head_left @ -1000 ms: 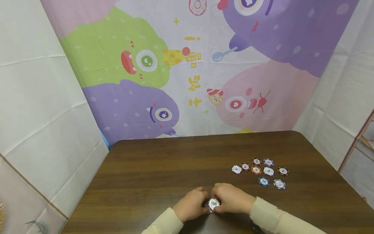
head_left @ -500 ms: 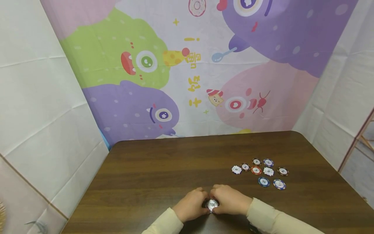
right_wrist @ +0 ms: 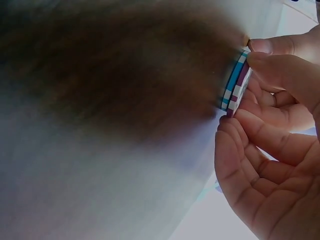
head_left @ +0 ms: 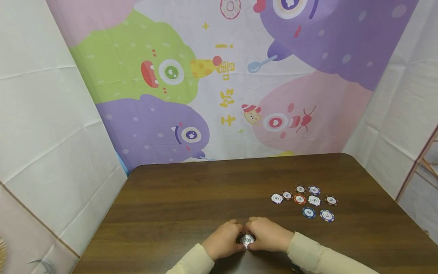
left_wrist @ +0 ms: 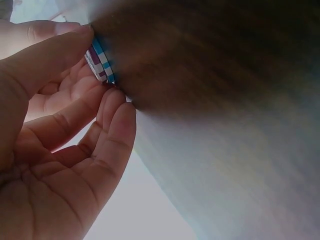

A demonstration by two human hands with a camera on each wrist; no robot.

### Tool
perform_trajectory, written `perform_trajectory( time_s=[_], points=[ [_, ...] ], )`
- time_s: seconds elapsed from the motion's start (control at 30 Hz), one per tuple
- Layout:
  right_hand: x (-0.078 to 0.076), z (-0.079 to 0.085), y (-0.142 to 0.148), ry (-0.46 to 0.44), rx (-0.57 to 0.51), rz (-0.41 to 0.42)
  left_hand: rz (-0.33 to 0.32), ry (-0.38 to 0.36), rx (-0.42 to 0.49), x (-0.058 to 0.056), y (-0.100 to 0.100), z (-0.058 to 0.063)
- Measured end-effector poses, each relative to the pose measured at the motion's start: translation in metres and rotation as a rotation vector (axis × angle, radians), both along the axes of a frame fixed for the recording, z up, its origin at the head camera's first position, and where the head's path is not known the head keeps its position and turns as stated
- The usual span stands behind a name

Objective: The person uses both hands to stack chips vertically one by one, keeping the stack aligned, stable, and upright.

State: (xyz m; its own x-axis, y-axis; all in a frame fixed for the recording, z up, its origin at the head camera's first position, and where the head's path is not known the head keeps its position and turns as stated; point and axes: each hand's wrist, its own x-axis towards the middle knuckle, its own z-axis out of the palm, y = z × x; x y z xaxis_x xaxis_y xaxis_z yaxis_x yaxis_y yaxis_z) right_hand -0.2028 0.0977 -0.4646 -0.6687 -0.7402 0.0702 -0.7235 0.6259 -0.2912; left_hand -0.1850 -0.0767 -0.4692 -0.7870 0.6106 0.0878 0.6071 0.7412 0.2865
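Near the front of the table, my left hand [head_left: 224, 240] and right hand [head_left: 268, 234] meet around a small stack of poker chips. On top lies a purple-and-white poker chip [head_left: 248, 240] printed 500, and both wrist views show a blue-and-white poker chip [right_wrist: 232, 80] directly under it. My right thumb and fingers pinch the stack's rim from the right. From the left, my left thumb [left_wrist: 75, 44] and curled fingers grip the same rim. The two chips sit face to face, their edges nearly lined up. Fingers hide part of the rims.
Several loose chips lie flat at the right of the brown table [head_left: 178, 205], among them a red chip [head_left: 300, 199], a white chip [head_left: 277, 198] and a blue chip [head_left: 309, 212]. A cartoon-printed cloth [head_left: 226, 140] hangs behind the table's far edge.
My right hand has shifted slightly left and down with the 500 chip, which now sits more squarely over the stack. The left hand and the loose chips have stayed put.
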Motion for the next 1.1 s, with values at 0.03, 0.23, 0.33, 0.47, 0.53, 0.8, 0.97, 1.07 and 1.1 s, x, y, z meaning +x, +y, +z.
perform_trajectory(
  time_s=[0.03, 0.23, 0.33, 0.47, 0.53, 0.8, 0.97, 1.07, 1.1],
  points=[
    [0.0, 0.0, 0.0, -0.002, 0.0, 0.0, 0.001, -0.004, 0.001, 0.0, 0.0, 0.0],
    [0.001, 0.0, 0.0, -0.029, -0.006, -0.007, 0.008, -0.026, 0.0, 0.001, 0.001, 0.001],
    [0.0, 0.0, 0.001, -0.038, -0.01, -0.01, 0.012, -0.021, -0.004, 0.001, 0.001, 0.001],
    [0.0, 0.0, 0.003, -0.048, -0.022, -0.006, 0.014, -0.018, -0.005, 0.0, 0.002, 0.0],
    [-0.001, 0.0, 0.005, -0.053, -0.032, -0.002, 0.011, -0.017, -0.002, 0.0, 0.002, -0.001],
    [-0.006, 0.008, 0.014, -0.06, -0.049, -0.043, 0.007, 0.0, -0.001, 0.0, 0.004, -0.002],
    [-0.011, 0.013, 0.022, -0.05, -0.063, -0.075, 0.017, 0.007, -0.021, 0.001, 0.005, -0.001],
    [-0.016, 0.016, 0.029, -0.043, -0.075, -0.105, 0.017, 0.006, -0.032, 0.001, 0.005, 0.0],
    [-0.018, 0.017, 0.031, -0.037, -0.08, -0.119, 0.014, 0.011, -0.036, 0.001, 0.005, 0.001]
  ],
)
